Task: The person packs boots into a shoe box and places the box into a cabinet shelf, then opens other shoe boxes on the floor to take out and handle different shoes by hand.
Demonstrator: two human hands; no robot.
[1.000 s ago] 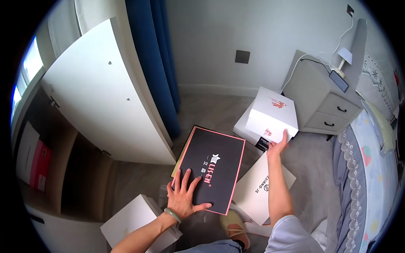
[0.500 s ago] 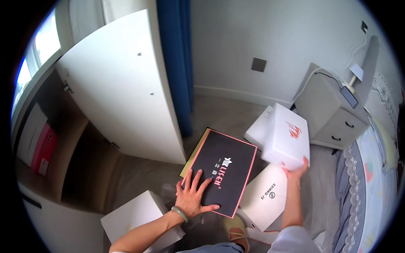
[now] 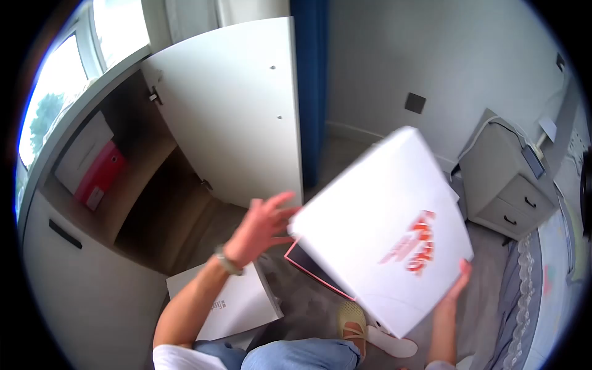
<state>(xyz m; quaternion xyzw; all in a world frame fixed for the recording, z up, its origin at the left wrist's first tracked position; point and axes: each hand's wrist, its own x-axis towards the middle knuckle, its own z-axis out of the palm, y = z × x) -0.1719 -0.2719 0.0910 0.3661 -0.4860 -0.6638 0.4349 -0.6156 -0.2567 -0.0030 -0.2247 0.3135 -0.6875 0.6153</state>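
A white shoebox with red lettering is tilted up in front of me. My right hand grips its lower right edge, fingers partly hidden by the box. My left hand is beside the box's left corner with fingers spread; whether they touch it I cannot tell. Under the raised box, a strip of the black shoebox with pink edges shows, the rest covered. By my left forearm lies another white box on the floor.
To the left, a curved white cabinet has its door swung open, with a red box and a white box on its shelf. A grey nightstand and the bed stand at the right. A blue curtain hangs behind the door.
The white box with red lettering has been lifted and brought left, over the black box. My left hand has left the black box and risen. The view has turned left.
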